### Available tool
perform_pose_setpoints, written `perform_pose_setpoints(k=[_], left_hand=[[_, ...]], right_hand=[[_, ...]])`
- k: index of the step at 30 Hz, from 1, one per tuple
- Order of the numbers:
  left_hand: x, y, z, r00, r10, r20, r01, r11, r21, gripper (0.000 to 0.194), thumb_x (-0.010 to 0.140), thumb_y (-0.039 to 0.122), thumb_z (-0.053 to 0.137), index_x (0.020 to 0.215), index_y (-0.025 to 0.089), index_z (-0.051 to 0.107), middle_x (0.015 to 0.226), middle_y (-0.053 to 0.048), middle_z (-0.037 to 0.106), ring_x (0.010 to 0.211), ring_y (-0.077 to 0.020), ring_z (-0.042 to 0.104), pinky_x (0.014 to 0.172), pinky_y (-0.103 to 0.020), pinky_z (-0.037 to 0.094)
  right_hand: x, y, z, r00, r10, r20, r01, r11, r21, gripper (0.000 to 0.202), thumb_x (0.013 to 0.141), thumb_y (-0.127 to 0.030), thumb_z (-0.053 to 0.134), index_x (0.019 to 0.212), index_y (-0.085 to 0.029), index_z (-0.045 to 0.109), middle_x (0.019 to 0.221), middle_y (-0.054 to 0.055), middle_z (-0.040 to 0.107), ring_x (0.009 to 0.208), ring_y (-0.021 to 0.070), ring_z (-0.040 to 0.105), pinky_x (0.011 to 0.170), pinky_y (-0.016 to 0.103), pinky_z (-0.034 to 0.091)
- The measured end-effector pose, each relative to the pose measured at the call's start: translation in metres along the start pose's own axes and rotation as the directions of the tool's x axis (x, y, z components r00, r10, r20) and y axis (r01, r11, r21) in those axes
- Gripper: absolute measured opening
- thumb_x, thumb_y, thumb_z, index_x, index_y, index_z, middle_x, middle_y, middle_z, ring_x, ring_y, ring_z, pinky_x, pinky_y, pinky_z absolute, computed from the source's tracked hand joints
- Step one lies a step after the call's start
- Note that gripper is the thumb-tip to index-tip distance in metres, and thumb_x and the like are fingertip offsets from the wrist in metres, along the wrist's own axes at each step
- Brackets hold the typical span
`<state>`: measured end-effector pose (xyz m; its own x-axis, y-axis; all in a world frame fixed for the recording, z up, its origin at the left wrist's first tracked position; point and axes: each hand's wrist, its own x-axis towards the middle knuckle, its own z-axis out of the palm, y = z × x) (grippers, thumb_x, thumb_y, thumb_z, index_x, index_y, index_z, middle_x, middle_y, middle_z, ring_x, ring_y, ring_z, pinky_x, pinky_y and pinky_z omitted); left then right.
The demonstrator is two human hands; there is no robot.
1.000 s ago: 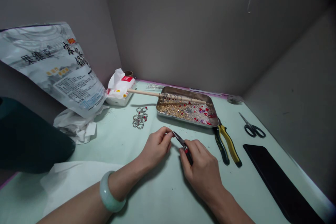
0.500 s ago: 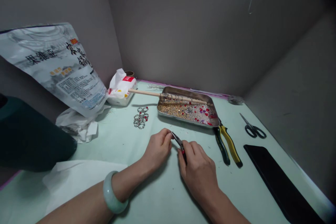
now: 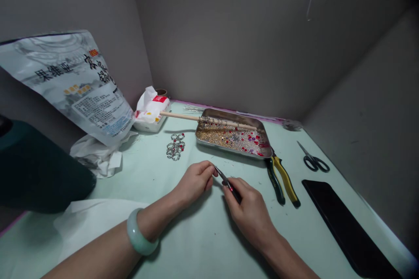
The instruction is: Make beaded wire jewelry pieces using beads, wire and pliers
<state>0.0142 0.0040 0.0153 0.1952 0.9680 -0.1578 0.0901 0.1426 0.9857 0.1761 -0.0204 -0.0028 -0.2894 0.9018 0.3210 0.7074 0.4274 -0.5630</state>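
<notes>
My left hand (image 3: 195, 182) is closed in a pinch over the table, a pale bangle on its wrist. Whatever lies between its fingertips is too small to make out. In my right hand (image 3: 248, 202) is a pair of slim pliers (image 3: 225, 178), their handles partly hidden by the fingers. The narrow jaws point up and left and reach the left fingertips. Beyond my left hand, several wire rings with red beads (image 3: 176, 146) lie in a cluster. Behind both hands stands a metal tray (image 3: 235, 153) of gold, clear and red beads.
A wooden stick (image 3: 181, 116) wound with wire lies across the tray. To the right are yellow-and-black pliers (image 3: 284, 178), scissors (image 3: 312, 159) and a long black case (image 3: 347, 226). A tissue pack (image 3: 152, 113), silver pouch (image 3: 88, 87) and dark green bottle (image 3: 42, 170) stand left.
My right hand has rolled a little and shifted slightly right, and the pliers now lie at a flatter slant. My left hand keeps its pinch near the jaws.
</notes>
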Motion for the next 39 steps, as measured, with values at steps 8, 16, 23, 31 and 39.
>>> perform_pose_setpoints(k=[8,16,23,31,39], left_hand=[[0.001,-0.002,-0.003,0.987,-0.093,0.133,0.125,0.96,-0.252,0.023,0.085,0.038,0.047,0.076,0.017,0.051,0.041,0.008,0.037,0.034,-0.0053,0.022,0.034,-0.018,0.014],[0.0,0.001,-0.004,0.987,-0.075,0.141,0.117,0.94,-0.319,0.02,0.088,0.036,0.046,0.081,0.018,0.05,0.046,0.008,0.037,0.038,-0.0046,0.02,0.035,-0.017,0.013],[0.001,0.0,-0.005,0.987,-0.077,0.138,0.121,0.931,-0.345,0.021,0.09,0.036,0.046,0.082,0.017,0.051,0.047,0.007,0.038,0.038,-0.004,0.019,0.036,-0.018,0.01],[0.0,-0.001,-0.005,0.982,-0.098,0.161,0.15,0.924,-0.352,0.022,0.089,0.036,0.047,0.08,0.017,0.053,0.047,0.007,0.036,0.039,-0.0041,0.02,0.036,-0.017,0.012],[0.0,-0.001,-0.006,0.976,-0.081,0.202,0.155,0.909,-0.386,0.022,0.088,0.036,0.048,0.08,0.017,0.053,0.046,0.008,0.035,0.038,-0.0044,0.017,0.035,-0.018,0.01]], right_hand=[[0.0,0.002,-0.004,0.988,-0.135,-0.071,0.12,0.975,-0.185,0.018,0.09,-0.022,0.044,0.087,-0.017,0.06,0.072,0.003,0.055,0.065,0.0164,0.052,0.058,0.027,0.035],[0.005,0.004,-0.009,0.998,0.062,-0.003,-0.061,0.978,0.199,0.017,0.09,-0.03,0.048,0.096,-0.018,0.059,0.083,0.004,0.059,0.075,0.017,0.055,0.069,0.027,0.041],[0.004,0.0,-0.011,0.987,0.101,0.122,-0.132,0.949,0.287,0.019,0.091,-0.033,0.046,0.093,-0.018,0.059,0.086,0.004,0.06,0.079,0.0177,0.055,0.07,0.028,0.041],[0.005,0.0,-0.008,0.987,0.103,0.123,-0.138,0.935,0.326,0.019,0.091,-0.032,0.046,0.094,-0.018,0.059,0.084,0.003,0.06,0.077,0.0169,0.055,0.069,0.028,0.04],[0.006,-0.002,-0.011,0.976,0.12,0.181,-0.183,0.904,0.388,0.021,0.092,-0.033,0.045,0.098,-0.019,0.06,0.086,0.002,0.062,0.077,0.0159,0.055,0.07,0.026,0.041]])
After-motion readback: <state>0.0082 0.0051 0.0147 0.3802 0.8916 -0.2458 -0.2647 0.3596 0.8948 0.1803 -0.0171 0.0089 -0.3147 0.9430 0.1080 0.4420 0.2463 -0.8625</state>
